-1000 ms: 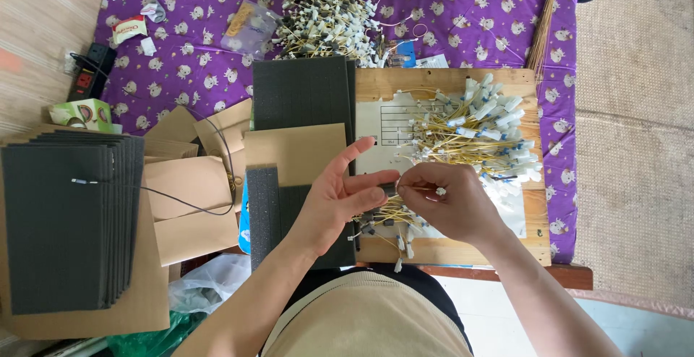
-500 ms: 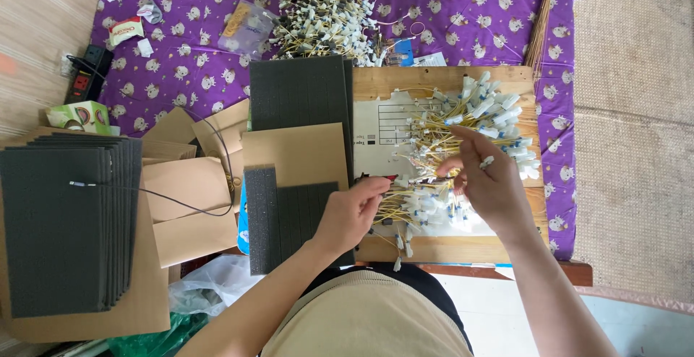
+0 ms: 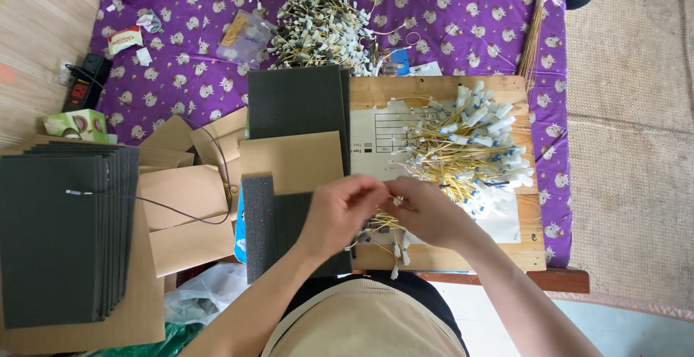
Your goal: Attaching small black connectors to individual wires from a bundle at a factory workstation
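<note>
At the lower centre of the frame, the left hand (image 3: 338, 212) and the right hand (image 3: 428, 211) are meeting, fingers closing together on a small bundle of yellow wires with white connectors (image 3: 381, 228) over the wooden board (image 3: 441, 256). A larger wire pile (image 3: 473, 147) is lying up right, dark foam sheets (image 3: 296, 104) are resting just left.

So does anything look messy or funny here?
Mostly tidy. The loose heap of yellow wires with white plugs sprawls tangled across the purple patterned cloth, with stray wires scattered around it. A thin black cable also trails over the brown cardboard sheets. Nothing looks broken.
</note>
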